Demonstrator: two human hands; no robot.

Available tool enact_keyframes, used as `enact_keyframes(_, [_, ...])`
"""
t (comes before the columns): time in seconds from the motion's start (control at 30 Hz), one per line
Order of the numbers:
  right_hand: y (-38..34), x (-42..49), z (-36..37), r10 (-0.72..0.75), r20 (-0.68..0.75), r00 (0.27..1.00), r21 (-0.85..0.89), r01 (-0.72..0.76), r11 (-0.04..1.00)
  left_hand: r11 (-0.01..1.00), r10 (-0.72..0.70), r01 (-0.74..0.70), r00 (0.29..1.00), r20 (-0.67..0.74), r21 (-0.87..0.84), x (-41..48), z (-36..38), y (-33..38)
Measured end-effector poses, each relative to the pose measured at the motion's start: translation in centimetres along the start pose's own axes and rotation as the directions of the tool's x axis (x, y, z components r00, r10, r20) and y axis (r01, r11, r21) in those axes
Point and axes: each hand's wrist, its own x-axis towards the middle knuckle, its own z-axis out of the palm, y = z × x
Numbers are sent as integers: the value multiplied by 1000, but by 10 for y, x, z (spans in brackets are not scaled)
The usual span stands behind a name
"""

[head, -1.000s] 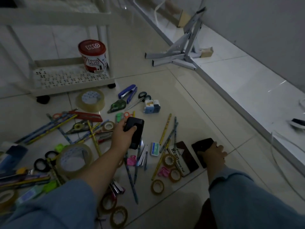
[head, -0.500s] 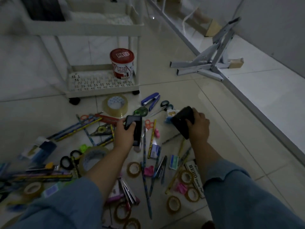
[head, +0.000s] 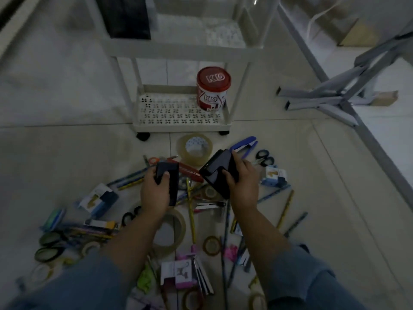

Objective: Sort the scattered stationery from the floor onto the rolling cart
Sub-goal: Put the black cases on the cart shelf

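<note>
My left hand [head: 155, 190] grips a black rectangular case [head: 170, 175], and my right hand [head: 240, 177] grips a second, larger black case [head: 218, 170]. Both are held side by side above the scattered stationery, just in front of the white rolling cart [head: 181, 127]. A red-lidded tub [head: 213, 88] stands on the cart's perforated bottom shelf at the right. A black box [head: 125, 16] sits on the shelf above. On the floor lie a large clear tape roll [head: 194, 147], a blue stapler [head: 244, 144], black scissors [head: 264, 156], pencils, pens and small tape rolls.
A grey folded metal stand [head: 335, 95] lies on the floor at the right beside a raised white ledge [head: 380, 135]. Another big tape roll [head: 172, 231] lies under my left forearm. Small boxed items [head: 98, 199] and clips lie around my arms.
My right hand lifted its black case from the floor at the right and brought it beside the left one. Both hands moved toward the cart as my view swung onto it.
</note>
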Motion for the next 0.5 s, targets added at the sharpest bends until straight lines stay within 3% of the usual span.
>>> enact_keyframes(0.2, [-96,-13,-73,116,62,991,86,-121,989,999,-50,51,997,59,-17,-57,-63,102])
enact_keyframes(0.33, [-186,-3,-134,155,1,988,156,-153,976,998,-9,13,998,70,-55,-91,-121,204])
enact_keyframes(0.5, [-286,29,-215,101,-38,994,204,-92,975,995,48,-41,996,72,-95,-116,-177,333])
